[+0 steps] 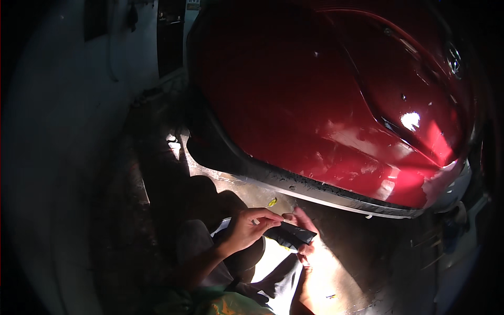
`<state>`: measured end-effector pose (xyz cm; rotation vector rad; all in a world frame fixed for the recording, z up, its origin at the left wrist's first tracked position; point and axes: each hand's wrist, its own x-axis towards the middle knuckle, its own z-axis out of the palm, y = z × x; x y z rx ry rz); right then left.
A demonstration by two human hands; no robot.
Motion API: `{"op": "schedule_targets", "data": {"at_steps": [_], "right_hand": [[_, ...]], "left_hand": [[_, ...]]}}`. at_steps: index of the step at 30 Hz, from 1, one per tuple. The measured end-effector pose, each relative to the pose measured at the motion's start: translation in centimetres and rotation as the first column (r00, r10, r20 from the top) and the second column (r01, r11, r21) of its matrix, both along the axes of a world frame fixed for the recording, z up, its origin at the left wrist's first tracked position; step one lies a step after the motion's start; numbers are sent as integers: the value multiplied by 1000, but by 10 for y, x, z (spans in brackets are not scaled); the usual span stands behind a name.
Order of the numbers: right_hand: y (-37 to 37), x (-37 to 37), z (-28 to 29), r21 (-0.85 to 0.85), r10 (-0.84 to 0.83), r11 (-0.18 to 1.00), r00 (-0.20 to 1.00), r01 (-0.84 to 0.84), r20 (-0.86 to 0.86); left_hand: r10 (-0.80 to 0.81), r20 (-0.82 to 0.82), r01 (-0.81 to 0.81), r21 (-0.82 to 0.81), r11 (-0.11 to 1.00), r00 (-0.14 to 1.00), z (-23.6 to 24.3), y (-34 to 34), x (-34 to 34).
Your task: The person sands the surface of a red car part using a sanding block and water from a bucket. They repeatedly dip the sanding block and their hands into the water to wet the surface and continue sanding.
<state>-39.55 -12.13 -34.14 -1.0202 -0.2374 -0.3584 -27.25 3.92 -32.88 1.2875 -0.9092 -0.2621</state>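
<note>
Both hands are meeting low in the frame, right in front of the person's body. The left hand is curling its fingers over the near end of a dark folded sheet, thumb and forefinger pinching down on its top edge. The right hand is cupping the same sheet from the far side, fingers wrapped around it, the fingertips showing above it and the heel of the hand catching hard sunlight below. So the sheet is being gripped between the two hands, held off the ground, just below the car's lower edge; what it is made of is hard to tell in this light, though a yellowish edge is peeking out beneath it.

Moving outward: the person's knee is sitting just left of the left wrist, and a green garment is showing at the bottom edge. A patch of bright sunlit concrete floor is glowing under the right forearm. A small yellow scrap is lying on the floor just above the hands.

Above it all, a red car bumper is filling the upper half, glossy, with dull sanded patches low down and a pale filler-coloured area at its right corner. A dark lower trim strip is running along its bottom edge.
</note>
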Motion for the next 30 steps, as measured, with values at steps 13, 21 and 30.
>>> {"op": "schedule_targets", "data": {"at_steps": [13,21,30], "right_hand": [[-40,182,271,-201,-108,-587,171,784,979],[-50,184,233,-131,79,-894,439,428,895],[41,346,300,-64,102,-878,316,474,943]], "left_hand": [[869,149,-710,-520,474,471,133,-14,256],[532,61,-462,-419,782,844,126,1,327],[466,8,-419,-425,802,885,131,-5,322]]}}
